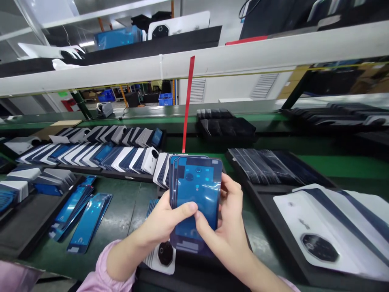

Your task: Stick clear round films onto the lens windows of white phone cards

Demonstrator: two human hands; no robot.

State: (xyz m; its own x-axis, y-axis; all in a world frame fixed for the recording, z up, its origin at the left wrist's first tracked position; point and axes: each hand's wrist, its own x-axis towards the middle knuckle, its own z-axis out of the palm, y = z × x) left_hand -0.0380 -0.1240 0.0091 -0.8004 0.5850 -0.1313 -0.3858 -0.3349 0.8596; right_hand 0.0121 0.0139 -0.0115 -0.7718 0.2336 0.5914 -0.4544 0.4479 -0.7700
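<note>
Between my two hands is a small stack of phone back panels (199,188), their blue film side facing me. My left hand (165,217) grips the stack's left edge, its thumb lying across the blue face. On the opposite edge, my right hand (226,221) has its fingers behind and its thumb pressed on the front, close to the left thumb. The left fingers are mostly hidden behind the panels. Just below the stack, a white back panel with a dark camera window (166,253) rests on more panels near the black tray.
Two blue-filmed piles (89,223) lie on the green bench at left. Rows of upright panels (100,156) fill black trays behind. At right are a tray of dark sheets (264,166) and large white panels (319,243). A red strip (188,101) hangs from the shelf rail (273,50).
</note>
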